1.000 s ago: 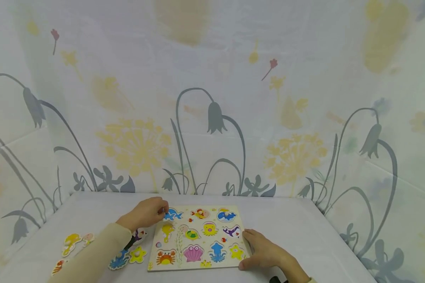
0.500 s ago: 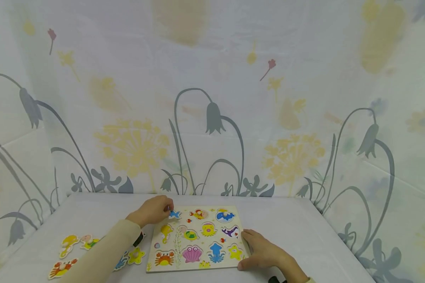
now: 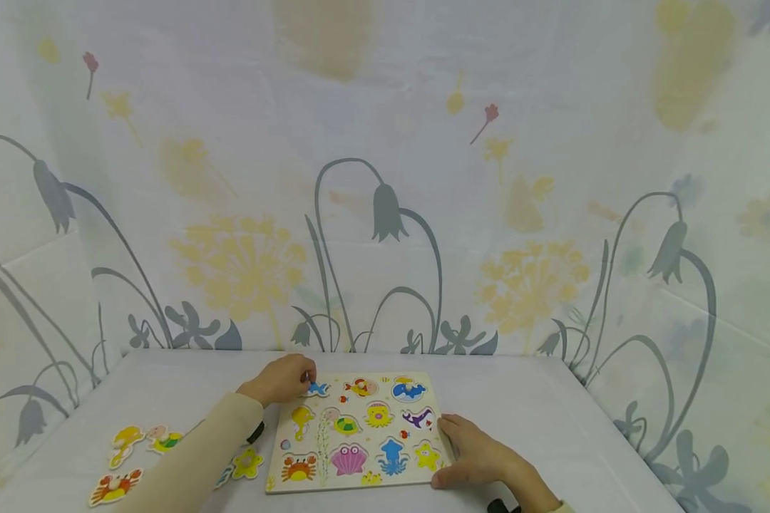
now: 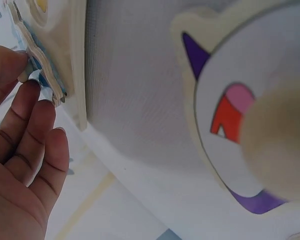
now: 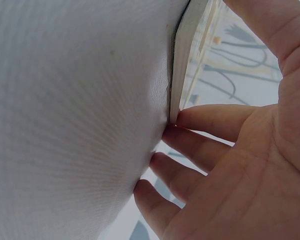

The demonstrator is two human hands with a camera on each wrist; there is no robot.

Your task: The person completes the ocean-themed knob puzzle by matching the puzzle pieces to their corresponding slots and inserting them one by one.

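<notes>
A wooden peg puzzle board [image 3: 308,484] with sea-animal pictures lies in the middle of the table. At its far left corner my left hand [image 3: 280,380] pinches a blue sea-animal puzzle piece [image 3: 319,390] between thumb and fingers. The left wrist view has this piece [image 4: 40,55] edge-on, close over the board [image 4: 78,60]; the fingers hide much of its picture. My right hand [image 3: 478,456] rests against the board's right edge, thumb at the near corner. Its extended fingers [image 5: 205,120] touch the board's side and the tabletop in the right wrist view.
Loose knobbed pieces lie left of the board: a yellow seahorse [image 3: 126,445], a turtle [image 3: 162,439], a crab [image 3: 115,486] and a starfish [image 3: 248,463]. A purple-and-white piece [image 4: 215,125] fills the left wrist view. A whale piece [image 3: 408,390] sits in the board. Flowered cloth hangs behind.
My left hand has moved slightly right over the board's far left corner with the blue piece. My right hand has stayed at the right edge. The left forearm uncovers the crab piece.
</notes>
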